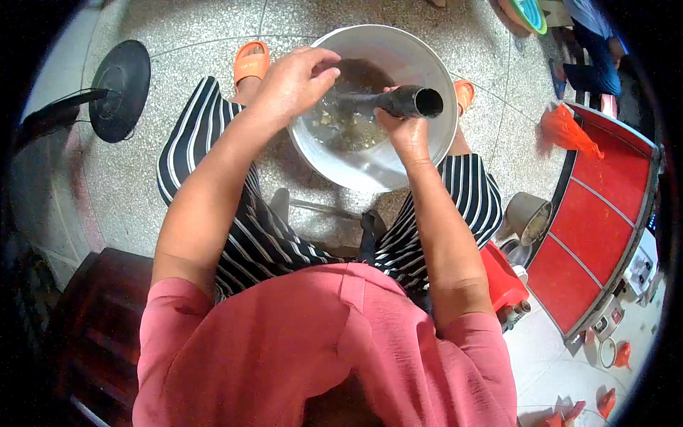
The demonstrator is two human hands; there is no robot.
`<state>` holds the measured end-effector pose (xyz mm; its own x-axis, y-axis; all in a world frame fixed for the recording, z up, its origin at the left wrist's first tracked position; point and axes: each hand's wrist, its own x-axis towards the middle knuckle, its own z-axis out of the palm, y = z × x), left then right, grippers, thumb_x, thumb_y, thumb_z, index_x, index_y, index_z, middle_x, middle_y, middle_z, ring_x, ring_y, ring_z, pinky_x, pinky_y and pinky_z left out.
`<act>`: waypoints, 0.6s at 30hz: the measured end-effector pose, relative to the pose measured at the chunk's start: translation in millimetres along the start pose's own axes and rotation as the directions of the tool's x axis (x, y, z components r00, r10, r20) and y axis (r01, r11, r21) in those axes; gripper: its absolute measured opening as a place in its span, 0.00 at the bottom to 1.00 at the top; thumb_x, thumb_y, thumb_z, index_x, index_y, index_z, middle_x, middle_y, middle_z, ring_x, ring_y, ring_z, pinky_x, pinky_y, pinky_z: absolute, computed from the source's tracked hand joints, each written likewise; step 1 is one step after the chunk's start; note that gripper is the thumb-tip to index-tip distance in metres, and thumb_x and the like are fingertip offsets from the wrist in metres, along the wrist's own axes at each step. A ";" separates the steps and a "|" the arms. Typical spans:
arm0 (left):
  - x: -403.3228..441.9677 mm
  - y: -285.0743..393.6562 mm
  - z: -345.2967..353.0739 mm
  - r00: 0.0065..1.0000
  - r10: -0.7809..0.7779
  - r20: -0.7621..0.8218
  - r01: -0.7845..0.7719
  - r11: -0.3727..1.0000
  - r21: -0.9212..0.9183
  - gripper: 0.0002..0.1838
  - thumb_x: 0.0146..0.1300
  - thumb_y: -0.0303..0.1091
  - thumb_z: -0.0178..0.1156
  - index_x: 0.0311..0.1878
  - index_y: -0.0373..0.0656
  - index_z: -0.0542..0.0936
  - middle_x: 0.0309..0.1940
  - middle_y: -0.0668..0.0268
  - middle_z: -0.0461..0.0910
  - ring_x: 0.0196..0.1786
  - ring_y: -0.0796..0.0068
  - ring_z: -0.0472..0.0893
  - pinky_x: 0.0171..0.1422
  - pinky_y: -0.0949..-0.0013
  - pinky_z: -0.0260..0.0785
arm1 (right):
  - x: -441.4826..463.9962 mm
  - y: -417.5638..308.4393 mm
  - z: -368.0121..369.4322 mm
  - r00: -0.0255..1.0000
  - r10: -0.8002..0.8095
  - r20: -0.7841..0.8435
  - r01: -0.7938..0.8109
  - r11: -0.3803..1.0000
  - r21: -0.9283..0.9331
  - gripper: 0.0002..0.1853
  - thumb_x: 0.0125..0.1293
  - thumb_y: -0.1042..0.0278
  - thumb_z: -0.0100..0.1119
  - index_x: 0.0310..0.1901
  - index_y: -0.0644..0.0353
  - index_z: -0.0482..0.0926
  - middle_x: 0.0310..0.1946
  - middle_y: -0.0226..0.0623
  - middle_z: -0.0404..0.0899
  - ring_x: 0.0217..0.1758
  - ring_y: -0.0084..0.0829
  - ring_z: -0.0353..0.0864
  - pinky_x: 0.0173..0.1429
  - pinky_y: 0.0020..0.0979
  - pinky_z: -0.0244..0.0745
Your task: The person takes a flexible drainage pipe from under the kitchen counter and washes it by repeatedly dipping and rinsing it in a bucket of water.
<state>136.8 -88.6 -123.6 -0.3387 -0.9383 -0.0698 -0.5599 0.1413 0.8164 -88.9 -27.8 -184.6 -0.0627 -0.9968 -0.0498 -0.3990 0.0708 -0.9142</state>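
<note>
A large, pale metal tub [321, 162] stands between my knees. It holds cloudy water [348, 132] with small light pieces in it. My right hand [405, 132] is wrapped round a thick black tube [407, 102], held slanting over the tub with its round hollow end toward me. The tube's lower part reaches down into the tub; what its far end does is hard to make out. My left hand [302, 77] hovers at the tub's left rim, thumb and fingers apart, with nothing visible in it.
Orange sandals [250, 65] flank the tub. A black fan-like disc [121, 91] stands left. On the right are a red-panelled cabinet [597, 206], a red plastic bag [569, 132], a metal pot [528, 217] and a red container [501, 274]. Another person [594, 53] is at upper right.
</note>
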 end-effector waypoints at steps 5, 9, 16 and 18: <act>-3.4 8.3 15.6 0.995 0.044 0.088 -0.034 0.994 -0.107 0.16 0.54 0.36 0.58 0.46 0.41 0.77 0.39 0.55 0.77 0.42 0.60 0.78 0.47 0.65 0.70 | -13.1 5.8 -1.6 0.983 0.174 0.066 -0.177 0.983 0.045 0.21 0.47 0.78 0.66 0.45 0.64 0.71 0.40 0.35 0.76 0.44 0.27 0.76 0.50 0.28 0.71; -8.3 21.8 22.3 0.959 0.225 0.173 -0.199 0.968 -0.155 0.18 0.54 0.37 0.59 0.48 0.43 0.76 0.43 0.57 0.76 0.44 0.61 0.77 0.49 0.65 0.69 | -22.2 -33.2 -1.4 0.997 -0.053 0.054 0.059 0.990 -0.128 0.21 0.45 0.76 0.66 0.44 0.61 0.73 0.38 0.35 0.76 0.42 0.27 0.76 0.48 0.28 0.71; 2.9 5.0 28.6 0.983 0.146 0.108 -0.152 0.987 0.046 0.17 0.56 0.35 0.59 0.48 0.40 0.76 0.44 0.56 0.77 0.47 0.59 0.77 0.51 0.64 0.69 | -38.9 -85.0 -53.6 0.999 -0.015 0.041 0.015 1.000 0.005 0.26 0.43 0.78 0.67 0.48 0.61 0.71 0.45 0.37 0.74 0.48 0.29 0.74 0.54 0.27 0.68; 7.5 -2.4 31.2 0.991 0.113 0.070 -0.117 0.991 0.058 0.17 0.55 0.37 0.58 0.47 0.41 0.76 0.42 0.55 0.77 0.47 0.57 0.76 0.51 0.62 0.68 | -43.2 -92.0 -72.0 0.992 -0.122 0.015 0.123 0.992 -0.031 0.25 0.43 0.78 0.66 0.47 0.61 0.72 0.46 0.35 0.73 0.49 0.29 0.74 0.55 0.27 0.67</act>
<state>112.0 -86.1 -144.0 -0.4516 -0.8920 -0.0168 -0.5595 0.2685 0.7841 -115.4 11.4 -69.4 0.0001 -0.9984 0.0565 -0.4319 -0.0510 -0.9005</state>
